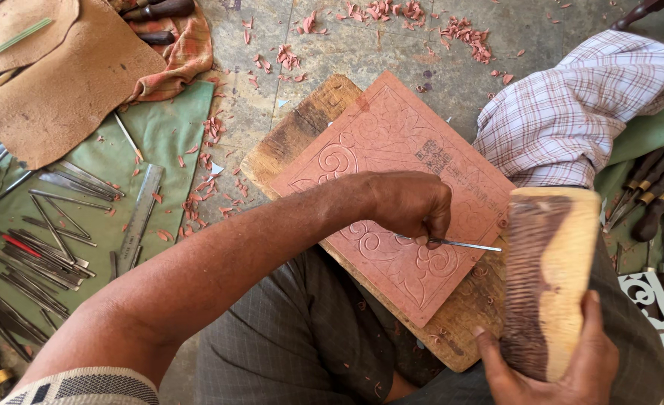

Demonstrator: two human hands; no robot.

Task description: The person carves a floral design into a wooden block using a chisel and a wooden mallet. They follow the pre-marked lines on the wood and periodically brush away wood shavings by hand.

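Carving panel (399, 191), reddish-brown w/ scroll & leaf lines cut in, is lying centre frame, tilted on a worn wooden board (294, 131) that's resting across my lap. I'm pinching a thin metal chisel (452, 244) in my left hand (410, 206), fingers clenched round the near end, shaft lying low over the panel's lower right part & pointing toward the right of the frame. I'm gripping a wooden mallet (549, 281) w/ my right hand (553, 367) at lower right, fingers wrapped round its base; its block is standing just right of the chisel's far end, and I can't tell if they're touching. My knee in checked cloth (572, 112) is sitting upper right. Reddish shavings (197, 202) are lying scattered over the concrete floor (332, 37) along the top & left of the board. At left a green cloth (167, 135) is carrying rows of metal chisels (39, 251) plus a steel ruler (140, 217); a piece of tan leather (54, 90) is lying upper left. More dark-handled tools (650, 187) are lying at the right edge.
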